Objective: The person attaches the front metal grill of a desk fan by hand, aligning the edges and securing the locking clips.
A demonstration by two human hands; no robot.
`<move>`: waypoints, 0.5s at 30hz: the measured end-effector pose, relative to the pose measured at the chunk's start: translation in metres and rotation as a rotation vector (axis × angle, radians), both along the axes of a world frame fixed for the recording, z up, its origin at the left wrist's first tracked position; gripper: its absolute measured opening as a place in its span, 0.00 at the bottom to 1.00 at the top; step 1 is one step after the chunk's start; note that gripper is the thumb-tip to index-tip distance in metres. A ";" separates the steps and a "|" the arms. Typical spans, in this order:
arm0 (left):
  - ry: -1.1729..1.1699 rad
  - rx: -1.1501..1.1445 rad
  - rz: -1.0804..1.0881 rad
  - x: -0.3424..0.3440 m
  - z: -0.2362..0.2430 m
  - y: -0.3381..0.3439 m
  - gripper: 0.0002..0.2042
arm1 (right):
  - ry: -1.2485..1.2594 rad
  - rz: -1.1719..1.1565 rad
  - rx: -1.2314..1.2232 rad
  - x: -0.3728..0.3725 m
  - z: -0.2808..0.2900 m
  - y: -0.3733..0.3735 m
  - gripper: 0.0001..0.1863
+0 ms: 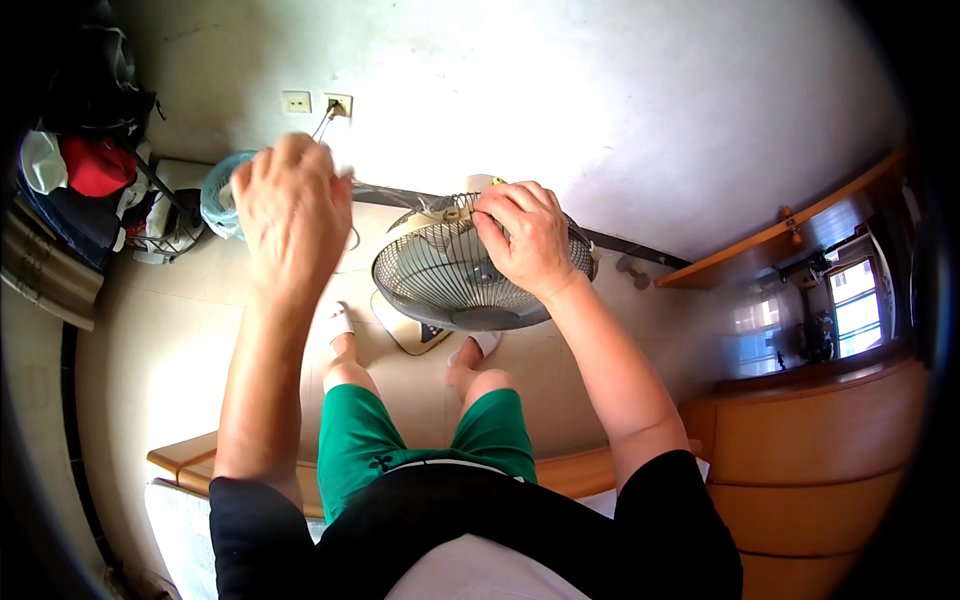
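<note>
A standing fan (483,294) with a dark wire cage and cream base (401,324) is before me, its head tilted forward. My right hand (522,236) is closed at the top rim of the cage, fingers pinching beside a cream plastic part. My left hand (290,215) is raised left of the fan, apart from it, fingers curled and slightly blurred; what they hold, if anything, is hidden. A thin cord runs from the plug in the wall socket (338,104) down behind that hand.
A blue bin (222,215) and piled bags and red cloth (99,163) are at left. A dumbbell (633,270) lies by the wall. A wooden door (770,235) stands at right, wooden furniture (810,450) below it. My legs and slippers are under the fan.
</note>
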State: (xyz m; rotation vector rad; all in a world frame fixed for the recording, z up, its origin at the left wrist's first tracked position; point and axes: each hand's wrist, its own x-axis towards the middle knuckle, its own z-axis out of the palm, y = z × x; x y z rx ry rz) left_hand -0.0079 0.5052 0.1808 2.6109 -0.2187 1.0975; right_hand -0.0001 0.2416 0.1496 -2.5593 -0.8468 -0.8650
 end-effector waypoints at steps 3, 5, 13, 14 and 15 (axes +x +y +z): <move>0.113 -0.172 0.200 0.038 0.008 0.026 0.14 | -0.008 0.002 0.010 0.000 0.001 0.001 0.03; 0.029 -0.151 0.345 0.049 0.009 0.040 0.11 | -0.020 -0.003 0.010 0.000 0.001 0.000 0.03; 0.478 -0.177 -0.594 0.004 0.009 -0.001 0.24 | -0.054 -0.019 -0.017 0.001 0.000 0.000 0.03; 0.507 -0.235 -0.569 0.011 0.004 -0.018 0.18 | -0.045 -0.026 -0.023 0.001 -0.001 -0.001 0.03; 0.536 -0.289 -0.540 0.019 0.000 -0.031 0.13 | -0.037 -0.031 -0.026 0.000 -0.002 -0.001 0.02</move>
